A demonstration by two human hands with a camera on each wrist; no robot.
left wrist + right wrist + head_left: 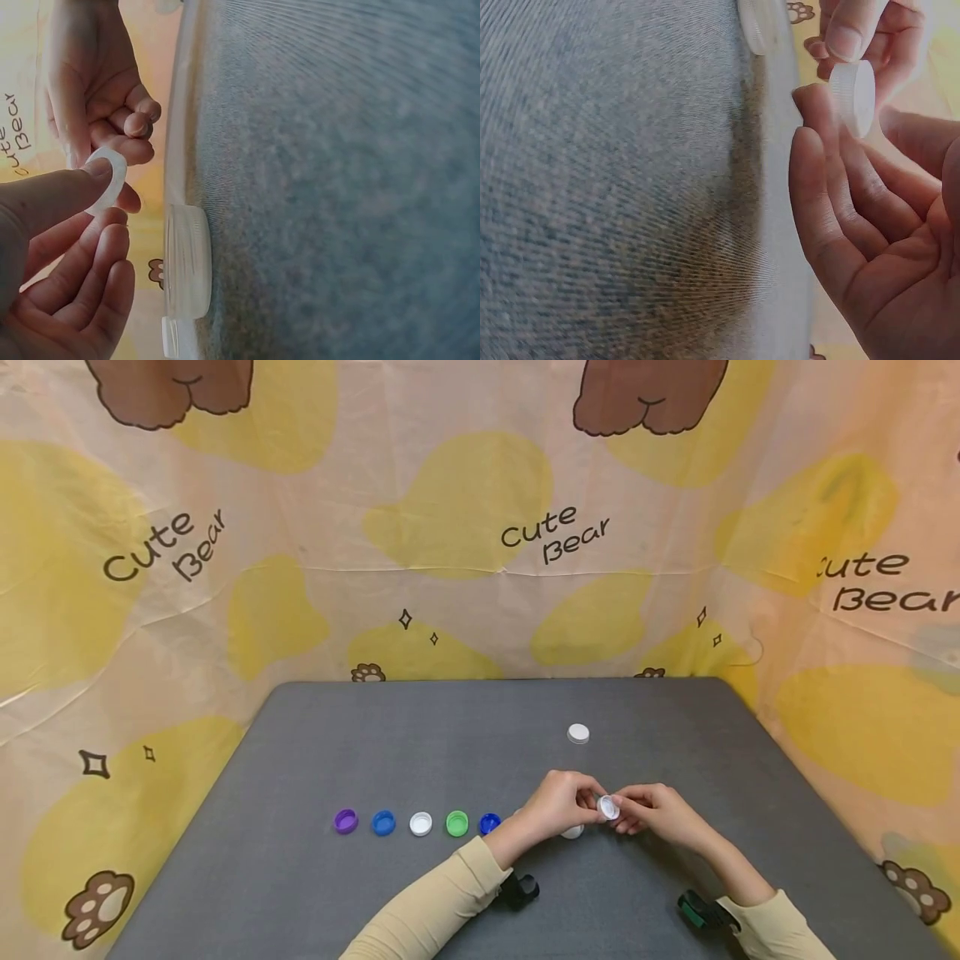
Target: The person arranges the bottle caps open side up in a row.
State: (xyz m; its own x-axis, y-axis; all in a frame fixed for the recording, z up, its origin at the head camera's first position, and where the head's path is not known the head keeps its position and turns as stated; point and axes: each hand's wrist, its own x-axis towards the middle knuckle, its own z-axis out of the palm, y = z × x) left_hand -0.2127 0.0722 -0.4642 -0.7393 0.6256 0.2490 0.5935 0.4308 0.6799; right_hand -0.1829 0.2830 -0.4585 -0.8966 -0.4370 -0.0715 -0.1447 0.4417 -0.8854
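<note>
A white bottle cap [608,808] is held above the table between both hands, its hollow side visible in the head view. My left hand [561,799] pinches it, the thumb lying on the cap [114,184] in the left wrist view. At the opposite edge, the thumb and fingers of my right hand [658,812] close around the cap [855,97]; its other fingers bend loosely below. Just under the left hand, another white cap [572,832] lies on the table, partly covered by the fingers.
Leftward runs a row of caps: purple [346,821], blue [383,822], white [421,823], green [457,823] and dark blue [490,823]. The left wrist hides part of this row. Farther back lies a white cap [578,732] on the grey table [337,743]. Printed cloth [450,527] hangs behind.
</note>
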